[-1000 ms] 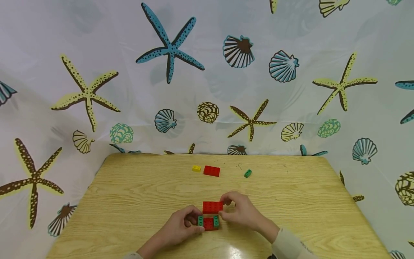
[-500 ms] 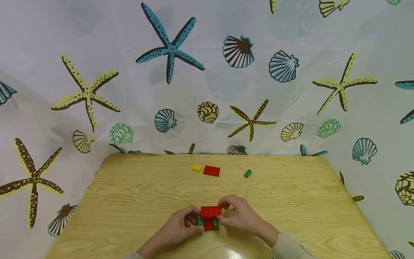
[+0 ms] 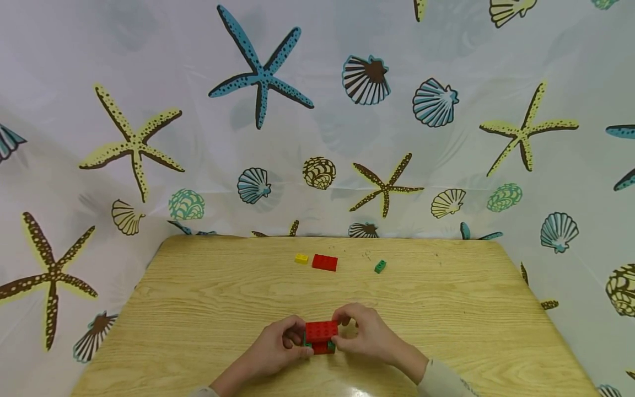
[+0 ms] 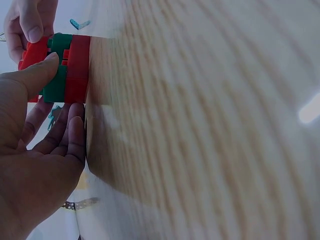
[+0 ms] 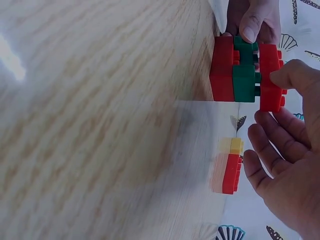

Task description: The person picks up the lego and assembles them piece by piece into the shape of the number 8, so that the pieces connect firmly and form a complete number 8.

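Observation:
A red block with several studs is pinched by my right hand above a small stack. In the right wrist view two green blocks stand at either end of a lower red block, which lies on the table. The upper red block sits just over the green studs, with a narrow gap showing at the near end; whether it touches farther along I cannot tell. My left hand grips the stack's left end, its thumb against a green block and fingers behind. The head view hides most of the green blocks.
Toward the back of the wooden table lie a yellow block, another red block and a small green block. A sheet printed with starfish and shells hangs behind and at both sides.
My right hand has brought the upper red block toward me and slightly left, from behind the stack to over the green blocks. My left hand has stayed in place.

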The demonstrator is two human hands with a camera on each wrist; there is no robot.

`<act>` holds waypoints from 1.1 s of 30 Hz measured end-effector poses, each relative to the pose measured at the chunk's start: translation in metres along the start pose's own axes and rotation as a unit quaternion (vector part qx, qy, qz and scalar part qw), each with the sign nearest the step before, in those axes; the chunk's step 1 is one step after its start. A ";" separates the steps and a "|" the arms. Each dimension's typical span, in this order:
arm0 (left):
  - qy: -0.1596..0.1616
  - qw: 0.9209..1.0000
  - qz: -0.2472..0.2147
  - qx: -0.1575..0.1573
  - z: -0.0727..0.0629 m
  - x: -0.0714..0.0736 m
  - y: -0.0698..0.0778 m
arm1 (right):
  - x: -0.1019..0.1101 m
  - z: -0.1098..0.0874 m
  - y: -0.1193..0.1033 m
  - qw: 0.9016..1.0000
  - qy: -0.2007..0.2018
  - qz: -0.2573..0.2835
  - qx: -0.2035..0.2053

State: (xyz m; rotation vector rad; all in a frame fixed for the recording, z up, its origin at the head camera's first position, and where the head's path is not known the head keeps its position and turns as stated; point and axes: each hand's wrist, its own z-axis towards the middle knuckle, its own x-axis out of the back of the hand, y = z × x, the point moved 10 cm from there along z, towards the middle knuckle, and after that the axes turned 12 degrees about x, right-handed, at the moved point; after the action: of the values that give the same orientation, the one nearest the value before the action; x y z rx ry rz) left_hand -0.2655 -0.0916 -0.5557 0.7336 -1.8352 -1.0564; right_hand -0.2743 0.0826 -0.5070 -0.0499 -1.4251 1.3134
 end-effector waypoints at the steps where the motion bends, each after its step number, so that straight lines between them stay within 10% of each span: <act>1: 0.000 1.000 -0.002 -0.001 0.000 0.000 0.000 | 0.000 0.000 0.000 1.000 -0.001 0.001 0.001; 33: 0.004 1.000 -0.010 -0.002 -0.001 0.000 0.001 | -0.006 -0.001 -0.005 1.000 -0.012 -0.002 0.021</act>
State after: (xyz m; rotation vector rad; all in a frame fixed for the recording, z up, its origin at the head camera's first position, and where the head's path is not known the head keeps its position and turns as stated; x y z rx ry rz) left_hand -0.2650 -0.0918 -0.5549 0.7544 -1.8221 -1.0673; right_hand -0.2682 0.0778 -0.5081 -0.0037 -1.4170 1.3430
